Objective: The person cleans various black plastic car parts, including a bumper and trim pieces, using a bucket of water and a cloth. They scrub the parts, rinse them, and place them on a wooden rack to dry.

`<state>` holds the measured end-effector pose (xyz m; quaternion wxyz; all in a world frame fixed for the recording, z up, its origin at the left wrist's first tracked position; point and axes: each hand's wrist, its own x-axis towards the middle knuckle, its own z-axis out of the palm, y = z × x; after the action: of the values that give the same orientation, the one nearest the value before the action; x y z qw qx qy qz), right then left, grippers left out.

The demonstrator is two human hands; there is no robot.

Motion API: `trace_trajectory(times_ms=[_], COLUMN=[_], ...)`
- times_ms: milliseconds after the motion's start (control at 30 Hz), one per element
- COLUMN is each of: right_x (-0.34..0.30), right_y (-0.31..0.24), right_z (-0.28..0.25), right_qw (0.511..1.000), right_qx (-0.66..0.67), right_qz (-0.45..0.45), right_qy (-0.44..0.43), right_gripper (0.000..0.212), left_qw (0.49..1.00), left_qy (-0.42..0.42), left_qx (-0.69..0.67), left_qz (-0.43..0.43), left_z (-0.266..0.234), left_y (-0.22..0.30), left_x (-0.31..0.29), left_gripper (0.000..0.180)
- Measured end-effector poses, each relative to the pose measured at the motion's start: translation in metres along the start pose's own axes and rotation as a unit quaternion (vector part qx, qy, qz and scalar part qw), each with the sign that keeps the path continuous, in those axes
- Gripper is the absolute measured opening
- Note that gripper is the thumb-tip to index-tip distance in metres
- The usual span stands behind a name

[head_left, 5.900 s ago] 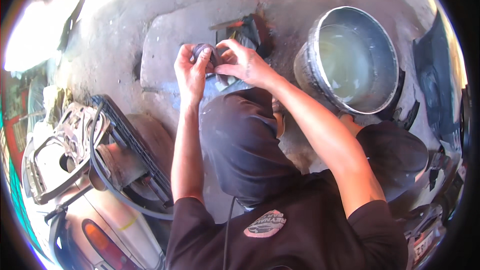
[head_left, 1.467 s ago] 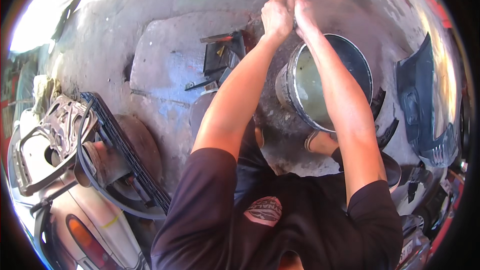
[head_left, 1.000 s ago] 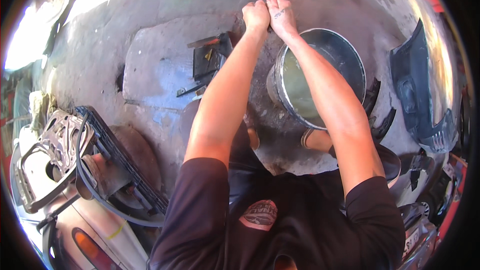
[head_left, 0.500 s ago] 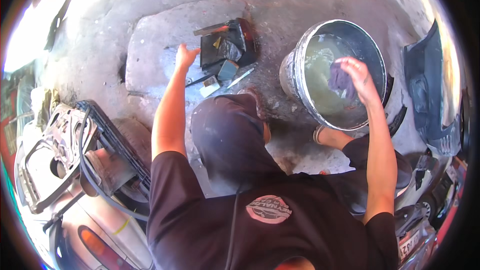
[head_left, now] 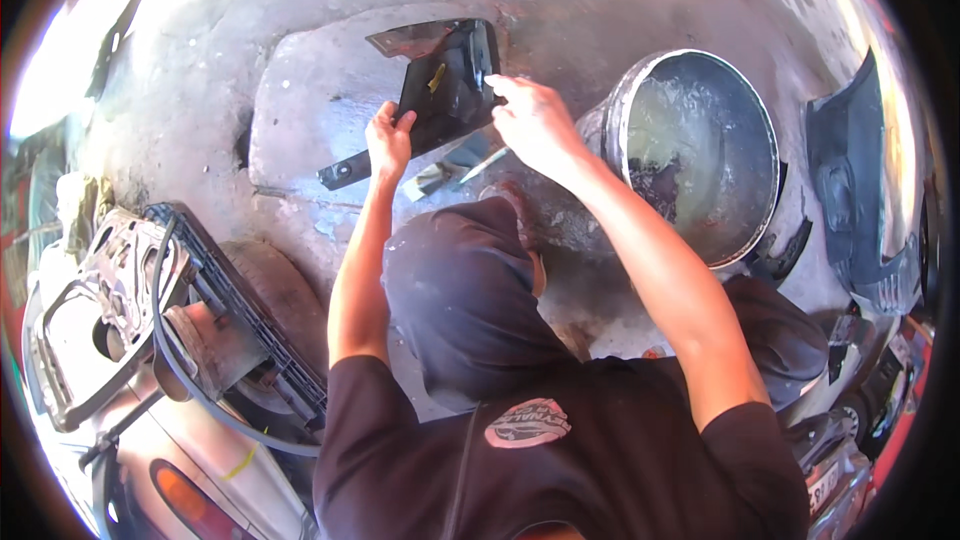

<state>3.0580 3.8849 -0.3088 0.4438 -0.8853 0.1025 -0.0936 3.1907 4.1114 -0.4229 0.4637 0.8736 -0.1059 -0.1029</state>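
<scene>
A black plastic panel (head_left: 450, 90) with a yellowish patch is lifted and tilted over the concrete floor. Its narrow arm with a round hole reaches out to the lower left. My left hand (head_left: 390, 143) is closed on the panel's near left edge, thumb on top. At the upper right edge, my right hand (head_left: 535, 122) has its fingers bent around the rim. Beneath the panel lie a grey-blue block (head_left: 466, 153), a small pale block (head_left: 428, 182) and a thin white-bladed tool (head_left: 484, 167). To the right, a large bucket (head_left: 617, 145) holds murky water with a dark patch in it.
Stripped car parts (head_left: 110, 310) and a dark grille-like strip (head_left: 255, 325) crowd the left side. A dark bumper-like panel (head_left: 850, 175) stands at the far right. A hooded person (head_left: 460, 290) fills the lower middle. Several parts lie at the lower right.
My right hand has left the bucket without the purple rag and moved left to the panel. My left hand has taken hold of the panel, which is now raised and turned.
</scene>
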Motion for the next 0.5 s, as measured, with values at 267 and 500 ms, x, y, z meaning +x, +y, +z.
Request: trace_trajectory(times_ms=[267, 500], right_x=[0.065, 0.046], right_y=[-0.035, -0.070], right_z=[0.058, -0.034], right_qw=[0.984, 0.970], right_qx=[0.063, 0.112], right_qz=[0.050, -0.044], right_qy=[0.156, 0.211], right_gripper=[0.040, 0.013], left_qw=[0.973, 0.946], left_qy=[0.106, 0.045], left_qx=[0.042, -0.313], left_qz=[0.198, 0.074], left_z=[-0.084, -0.116], left_y=[0.121, 0.135], left_x=[-0.045, -0.011], left_gripper=[0.014, 0.011])
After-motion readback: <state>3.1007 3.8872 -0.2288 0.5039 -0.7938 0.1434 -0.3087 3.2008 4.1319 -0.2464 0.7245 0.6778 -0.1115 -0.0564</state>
